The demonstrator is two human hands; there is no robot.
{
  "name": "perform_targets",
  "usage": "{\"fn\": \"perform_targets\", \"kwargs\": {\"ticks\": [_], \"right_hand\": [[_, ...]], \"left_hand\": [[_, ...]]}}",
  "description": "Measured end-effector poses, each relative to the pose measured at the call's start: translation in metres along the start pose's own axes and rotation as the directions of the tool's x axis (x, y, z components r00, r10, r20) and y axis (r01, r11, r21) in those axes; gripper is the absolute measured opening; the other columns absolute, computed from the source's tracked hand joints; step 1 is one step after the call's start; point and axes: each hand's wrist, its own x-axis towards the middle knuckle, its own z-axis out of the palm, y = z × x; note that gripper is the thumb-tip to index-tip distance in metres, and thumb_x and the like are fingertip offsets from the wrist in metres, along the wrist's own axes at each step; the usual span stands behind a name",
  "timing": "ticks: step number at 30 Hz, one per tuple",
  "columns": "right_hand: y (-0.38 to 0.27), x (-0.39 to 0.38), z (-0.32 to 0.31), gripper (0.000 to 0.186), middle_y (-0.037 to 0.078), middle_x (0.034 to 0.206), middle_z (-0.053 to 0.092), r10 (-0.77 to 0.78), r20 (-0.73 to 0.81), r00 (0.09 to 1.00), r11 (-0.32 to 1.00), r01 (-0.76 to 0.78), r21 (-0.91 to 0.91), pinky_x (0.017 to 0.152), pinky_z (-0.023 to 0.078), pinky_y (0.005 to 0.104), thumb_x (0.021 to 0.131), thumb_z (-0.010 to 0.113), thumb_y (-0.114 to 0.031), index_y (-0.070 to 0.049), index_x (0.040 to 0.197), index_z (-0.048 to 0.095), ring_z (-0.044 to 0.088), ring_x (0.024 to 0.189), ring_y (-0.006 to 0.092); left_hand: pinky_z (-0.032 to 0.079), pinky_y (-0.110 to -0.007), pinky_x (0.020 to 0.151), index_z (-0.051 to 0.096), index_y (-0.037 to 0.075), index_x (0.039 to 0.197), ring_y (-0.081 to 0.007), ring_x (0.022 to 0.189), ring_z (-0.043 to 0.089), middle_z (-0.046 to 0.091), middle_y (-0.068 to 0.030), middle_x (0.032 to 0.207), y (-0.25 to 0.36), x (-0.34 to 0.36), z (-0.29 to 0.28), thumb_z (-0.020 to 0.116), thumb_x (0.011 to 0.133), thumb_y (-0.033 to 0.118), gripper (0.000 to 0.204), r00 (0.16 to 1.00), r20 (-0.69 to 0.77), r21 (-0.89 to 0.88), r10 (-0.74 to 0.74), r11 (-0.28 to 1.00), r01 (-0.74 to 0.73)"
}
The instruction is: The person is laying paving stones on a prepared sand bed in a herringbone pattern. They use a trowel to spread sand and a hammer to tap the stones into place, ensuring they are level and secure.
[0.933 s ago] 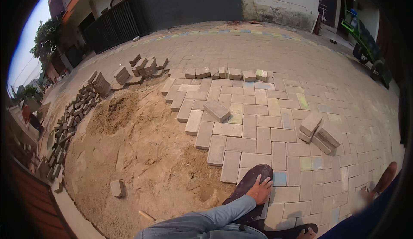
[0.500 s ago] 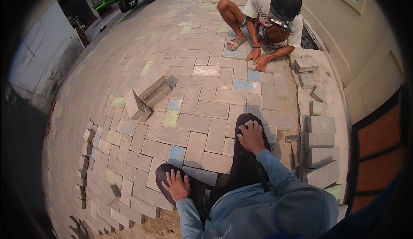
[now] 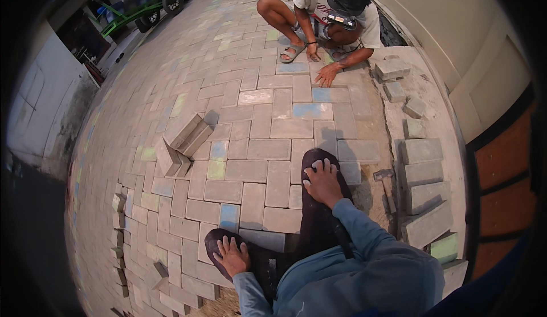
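— What are we seeing at the far left edge of the paving?

— We are looking at the ragged left edge of the paved floor [image 3: 250, 146], where loose bricks are lying in a broken line. A little in from that edge, a small stack of paving blocks [image 3: 181, 145] is leaning together, tilted, on top of the laid bricks.

— And our hands?

— We are resting the left hand [image 3: 231, 255] flat on the left knee [image 3: 219, 243], fingers spread wide, holding nothing. Further right, we are laying the right hand [image 3: 323, 181] on the right knee [image 3: 319, 160], fingers open and curled loosely over the dark trouser cloth, again gripping nothing. Both knees are hovering over the near part of the paving.

— What is lying beside the right knee?

— Just to its right, a hammer [image 3: 386, 185] is lying on the sandy strip between the paving and the kerb. Beyond it, a row of grey kerb blocks [image 3: 424, 171] is running along the right edge of the floor, one of them green-tinted at the near end.

— Anyone else working?

— At the far edge, another person [image 3: 336, 15] is crouching in a pale shirt and dark cap, pressing one hand on a brick. Behind, at the far left corner, a green cart [image 3: 154, 6] is standing.
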Motion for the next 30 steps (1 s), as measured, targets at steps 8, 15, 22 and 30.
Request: {"fn": "perform_targets", "kwargs": {"ticks": [8,15,22,30], "right_hand": [[0.0024,0.0000,-0.0043,0.044,0.026,0.139,0.051,-0.019,-0.029,0.999,0.999,0.020,0.034,0.112,0.031,0.0672,0.093,0.070,-0.034,-0.006,0.127,0.063,0.041,0.138,0.0547],[-0.0015,-0.0005,-0.0071,0.043,0.025,0.139,0.050,-0.011,0.002,1.000,1.000,0.011,-0.005,0.111,0.031,0.0670,0.093,0.070,-0.034,-0.005,0.124,0.063,0.041,0.137,0.0550],[-0.0011,0.0003,-0.0039,0.043,0.026,0.141,0.049,0.005,0.025,1.000,1.000,-0.005,-0.007,0.112,0.030,0.0678,0.095,0.069,-0.034,-0.005,0.126,0.063,0.039,0.139,0.0557],[-0.0029,0.0013,-0.0061,0.043,0.026,0.141,0.050,0.006,0.035,0.999,1.000,-0.006,0.003,0.113,0.029,0.0689,0.096,0.068,-0.033,-0.004,0.127,0.063,0.039,0.139,0.0562]], "left_hand": [[0.017,-0.069,0.122,0.065,0.012,0.138,-0.0347,0.153,0.035,0.049,-0.0097,0.160,0.0020,-0.0011,0.0016,0.062,0.096,0.040,0.051,1.000,-0.012,0.003,0.009,1.000,-0.009],[0.017,-0.070,0.121,0.065,0.011,0.138,-0.0350,0.153,0.035,0.049,-0.0100,0.160,-0.0006,-0.0020,0.0032,0.062,0.097,0.040,0.050,1.000,-0.014,-0.011,0.015,1.000,-0.015],[0.017,-0.069,0.122,0.064,0.013,0.140,-0.0338,0.155,0.033,0.048,-0.0095,0.160,0.0006,-0.0008,0.0016,0.062,0.097,0.041,0.051,1.000,0.010,-0.001,0.001,1.000,-0.001],[0.017,-0.068,0.123,0.064,0.013,0.140,-0.0332,0.155,0.033,0.048,-0.0089,0.160,0.0009,-0.0002,0.0019,0.064,0.096,0.040,0.052,1.000,0.012,0.011,-0.011,1.000,0.011]]}}
